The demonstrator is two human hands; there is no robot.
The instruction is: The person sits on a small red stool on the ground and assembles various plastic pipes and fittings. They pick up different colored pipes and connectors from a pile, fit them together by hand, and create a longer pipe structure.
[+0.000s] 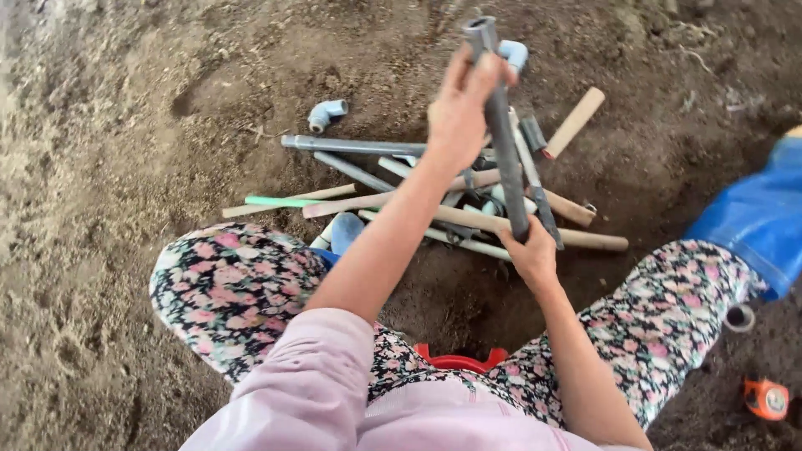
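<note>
— Where are the hands?

— Both are on one long grey plastic pipe point(504, 125), held nearly upright over the pile. The left hand point(458, 117) is wrapped round it near the top, fingers curled over the open end; the right hand point(531, 250) grips the lower end, closed tight about it.

— So where exactly is the pipe?

— In the air between the two hands, its foot down among the heap of cut pipe lengths and wooden sticks point(468, 209) lying on the loose brown soil point(125, 125).

— How would it handle?

— Stiff and light, I'd judge; a hollow plastic tube of that length should not sag. The smooth wall may be slippery with dust, so a full-fist hold at each end, as here, looks safest.

— What else lies about?

— A grey elbow fitting point(326, 114) sits apart on the soil to the upper left. A pale green rod point(280, 201) lies at the heap's left edge. The person's knees in floral trousers point(234, 288) flank the pile, with a red seat edge point(458, 362) between them. To the right are blue sheeting point(756, 217) and an orange tape measure point(765, 398).
</note>
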